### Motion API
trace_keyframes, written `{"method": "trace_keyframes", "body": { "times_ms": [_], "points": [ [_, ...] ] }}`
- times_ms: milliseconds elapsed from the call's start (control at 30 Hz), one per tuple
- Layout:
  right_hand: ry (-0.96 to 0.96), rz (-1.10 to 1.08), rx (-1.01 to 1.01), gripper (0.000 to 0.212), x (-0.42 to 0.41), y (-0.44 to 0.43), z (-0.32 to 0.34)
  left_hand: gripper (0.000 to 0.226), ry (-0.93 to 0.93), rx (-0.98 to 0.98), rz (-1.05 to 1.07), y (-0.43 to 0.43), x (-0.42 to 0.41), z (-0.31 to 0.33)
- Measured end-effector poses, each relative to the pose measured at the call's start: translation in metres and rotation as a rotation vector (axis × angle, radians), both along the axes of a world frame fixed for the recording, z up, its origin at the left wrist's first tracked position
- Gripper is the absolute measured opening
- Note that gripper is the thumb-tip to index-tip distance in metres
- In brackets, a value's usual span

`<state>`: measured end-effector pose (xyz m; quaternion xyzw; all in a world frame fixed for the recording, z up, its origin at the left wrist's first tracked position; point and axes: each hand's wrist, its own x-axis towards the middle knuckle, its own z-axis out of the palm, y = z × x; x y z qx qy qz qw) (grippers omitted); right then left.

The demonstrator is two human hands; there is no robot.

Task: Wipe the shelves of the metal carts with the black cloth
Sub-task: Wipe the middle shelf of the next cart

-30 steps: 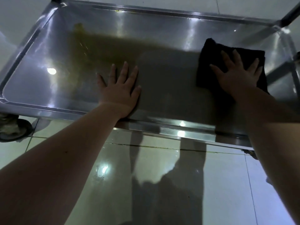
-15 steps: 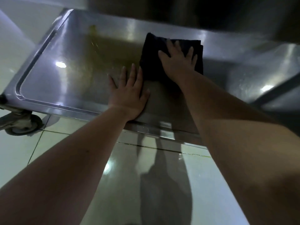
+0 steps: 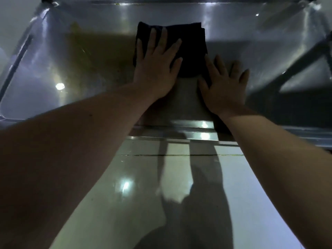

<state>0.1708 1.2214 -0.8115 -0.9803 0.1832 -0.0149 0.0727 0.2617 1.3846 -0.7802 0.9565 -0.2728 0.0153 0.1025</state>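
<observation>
Beyond the glossy tiled floor [image 3: 136, 177] and the near rim, the right grip [image 3: 224, 85] lies flat with straight fingers on the bare metal shelf [image 3: 71, 72], probably bracing the cart. Just farther and to the left, the left grip [image 3: 156, 65] presses spread, uncurled fingers onto the folded black cloth [image 3: 190, 44] at mid-shelf, placed for wiping.

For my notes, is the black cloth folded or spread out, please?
Folded: the black cloth shows stacked layers at its top right corner.
</observation>
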Motion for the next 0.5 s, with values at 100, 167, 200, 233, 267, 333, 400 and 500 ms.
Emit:
{"method": "trace_keyframes", "body": {
  "times_ms": [100,167,200,233,267,333,400,500],
  "points": [
    [-0.050,-0.014,0.047,0.064,-0.003,-0.003,0.000,0.057,0.226,0.099,0.103,-0.047,0.012,-0.003],
    [-0.082,-0.025,0.086,0.067,-0.002,-0.003,-0.001,0.062,0.273,0.156,0.169,-0.057,0.013,-0.009],
    [-0.090,-0.027,0.098,0.069,-0.002,-0.003,-0.001,0.064,0.266,0.168,0.177,-0.057,0.012,-0.011],
    [-0.098,-0.031,0.105,0.071,-0.002,-0.004,-0.001,0.066,0.251,0.168,0.172,-0.055,0.012,-0.012],
    [-0.101,-0.032,0.108,0.073,-0.002,-0.004,-0.001,0.067,0.241,0.174,0.160,-0.050,0.013,-0.011],
    [-0.093,-0.020,0.095,0.075,-0.003,-0.003,0.002,0.069,0.243,0.195,0.142,-0.031,0.026,-0.006],
    [-0.059,0.006,0.057,0.074,-0.003,-0.002,0.003,0.069,0.256,0.212,0.174,0.001,0.044,-0.002],
    [0.046,0.044,-0.003,0.066,0.000,0.001,0.003,0.066,0.249,0.241,0.240,0.046,0.062,-0.001]
  ]
}}
